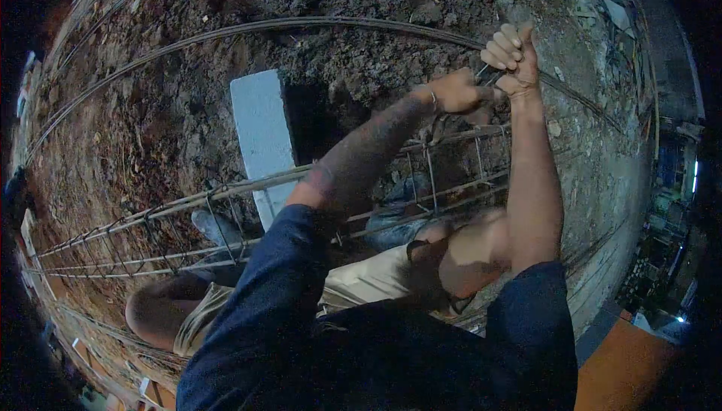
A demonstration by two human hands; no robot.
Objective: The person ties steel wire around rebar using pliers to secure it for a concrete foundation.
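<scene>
My left hand (457, 92), with a band at the wrist, is closed above the rebar cage (429, 178); what its fingers grip is hidden. Beside it, my right hand (515, 57) is raised with the fingers curled in and the thumb up. Short pieces of thin wire (483, 71) show between the two hands and run to the right palm. The cage, made of long steel bars with square stirrups, stretches across my lap from far left to right. A dark shape hangs below my left hand, too blurred to name.
A pale rectangular block (259, 121) lies under the cage, beside a dark hollow. Long thin rods (301, 22) arc over the rough soil (188, 110) beyond my hands. My knees are bent around the cage. An orange surface (628, 366) is at lower right.
</scene>
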